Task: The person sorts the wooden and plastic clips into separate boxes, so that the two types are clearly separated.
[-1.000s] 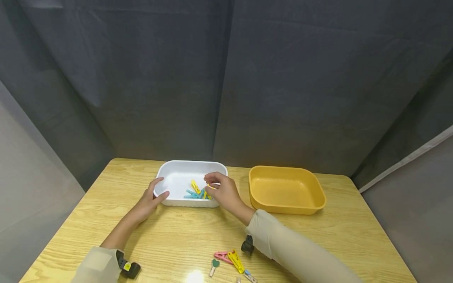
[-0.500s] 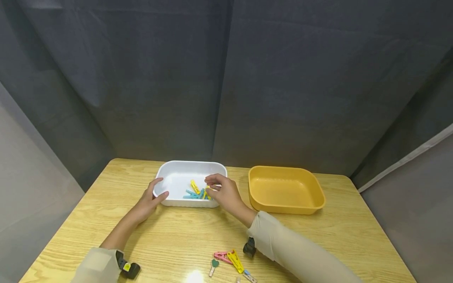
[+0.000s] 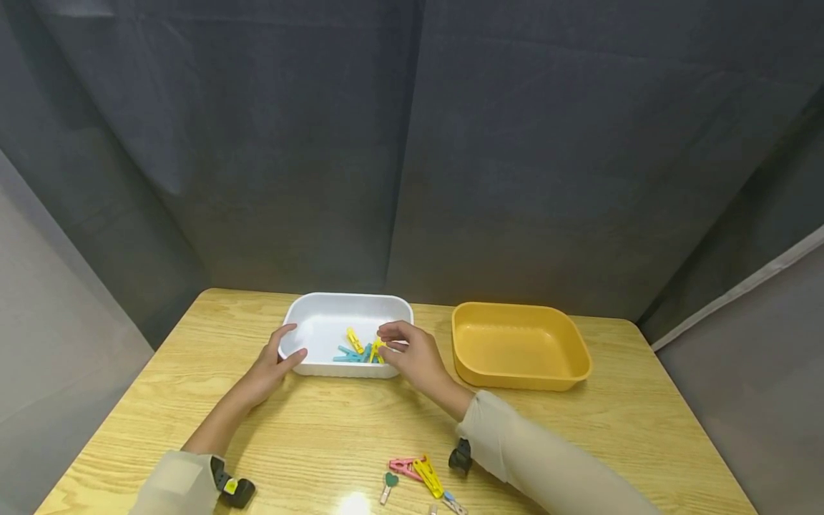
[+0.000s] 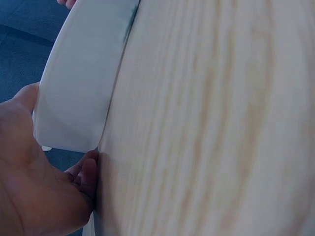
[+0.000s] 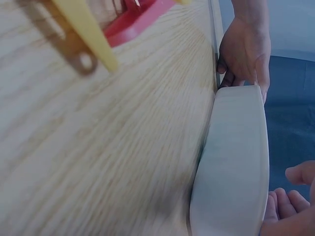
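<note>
My left hand [image 3: 262,373] grips the left end of a white plastic tub [image 3: 315,369], its thumb over the rim and its other fingers against the outside. In the left wrist view the fingertips are tucked under the tub's lower corner. At the tub's right end, my right hand [image 3: 417,359] hovers over the near rim, thumb and fingers apart around no object. Just beside its fingertips, a yellow clothespin [image 3: 377,349] lies on blue clothespins [image 3: 350,355] inside the tub. A second yellow clothespin [image 3: 354,340] rests a little farther back.
A yellow-orange tub [image 3: 521,383] with nothing in it stands to the right. Near the table's front lie a pink clothespin [image 3: 403,466], a yellow clothespin [image 3: 428,476], a small peg with a green heart [image 3: 390,481] and a blue-tipped peg [image 3: 454,502]. Grey curtains [image 3: 309,179] hang behind.
My right hand has drawn slightly right, its fingers parting from the yellow clothespin, which now lies in the white tub. The left hand has kept its hold.
</note>
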Demonstrator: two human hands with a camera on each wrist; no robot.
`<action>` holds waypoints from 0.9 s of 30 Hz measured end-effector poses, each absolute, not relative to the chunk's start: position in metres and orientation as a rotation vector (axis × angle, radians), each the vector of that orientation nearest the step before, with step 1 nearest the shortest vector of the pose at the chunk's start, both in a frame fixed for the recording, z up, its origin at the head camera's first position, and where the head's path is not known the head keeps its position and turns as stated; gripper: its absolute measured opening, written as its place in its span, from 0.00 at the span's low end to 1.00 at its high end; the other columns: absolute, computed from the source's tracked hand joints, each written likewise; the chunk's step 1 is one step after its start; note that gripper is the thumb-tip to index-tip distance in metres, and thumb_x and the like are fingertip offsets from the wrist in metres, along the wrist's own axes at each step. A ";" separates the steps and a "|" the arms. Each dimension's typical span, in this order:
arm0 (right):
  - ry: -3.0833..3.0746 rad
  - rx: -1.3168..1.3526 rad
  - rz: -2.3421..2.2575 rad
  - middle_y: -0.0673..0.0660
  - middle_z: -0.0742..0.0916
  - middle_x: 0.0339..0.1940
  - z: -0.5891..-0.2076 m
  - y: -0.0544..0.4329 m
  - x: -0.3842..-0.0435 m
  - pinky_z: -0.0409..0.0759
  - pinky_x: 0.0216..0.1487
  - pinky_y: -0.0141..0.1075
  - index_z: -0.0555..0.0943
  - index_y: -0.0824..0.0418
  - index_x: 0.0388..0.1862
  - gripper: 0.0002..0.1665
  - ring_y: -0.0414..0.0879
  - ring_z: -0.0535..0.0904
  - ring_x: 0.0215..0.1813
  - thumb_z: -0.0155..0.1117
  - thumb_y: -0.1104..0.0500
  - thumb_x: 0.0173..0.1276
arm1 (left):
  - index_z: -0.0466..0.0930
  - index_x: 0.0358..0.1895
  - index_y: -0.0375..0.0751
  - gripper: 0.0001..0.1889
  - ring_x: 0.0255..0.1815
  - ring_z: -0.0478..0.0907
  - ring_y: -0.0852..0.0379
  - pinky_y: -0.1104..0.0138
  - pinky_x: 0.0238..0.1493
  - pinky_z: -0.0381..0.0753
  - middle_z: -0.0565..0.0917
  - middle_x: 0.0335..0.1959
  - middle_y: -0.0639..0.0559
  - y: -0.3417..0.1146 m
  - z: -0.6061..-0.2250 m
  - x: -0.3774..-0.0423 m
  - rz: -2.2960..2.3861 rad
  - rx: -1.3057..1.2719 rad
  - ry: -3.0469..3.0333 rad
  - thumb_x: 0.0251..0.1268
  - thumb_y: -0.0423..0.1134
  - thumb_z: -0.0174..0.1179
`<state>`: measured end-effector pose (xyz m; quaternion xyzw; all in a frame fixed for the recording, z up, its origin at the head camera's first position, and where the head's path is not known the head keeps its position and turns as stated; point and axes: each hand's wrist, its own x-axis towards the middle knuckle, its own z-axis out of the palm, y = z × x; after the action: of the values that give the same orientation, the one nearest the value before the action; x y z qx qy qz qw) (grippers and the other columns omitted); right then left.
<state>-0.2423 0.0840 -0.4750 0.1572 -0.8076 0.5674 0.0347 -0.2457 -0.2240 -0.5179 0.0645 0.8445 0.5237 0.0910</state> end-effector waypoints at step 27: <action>-2.407 0.493 2.010 0.68 0.85 0.59 -0.475 0.102 -0.211 0.78 0.68 0.48 0.80 0.69 0.60 0.23 0.60 0.82 0.64 0.70 0.72 0.66 | 0.43 0.82 0.43 0.39 0.81 0.44 0.25 0.38 0.80 0.47 0.42 0.80 0.22 -0.223 -0.517 -0.246 1.590 0.194 2.509 0.80 0.48 0.55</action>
<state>-0.2111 0.1022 -0.4747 0.1552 -0.7581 0.6332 -0.0166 -0.2457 -0.2231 -0.5175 0.0649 0.8400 0.5323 0.0825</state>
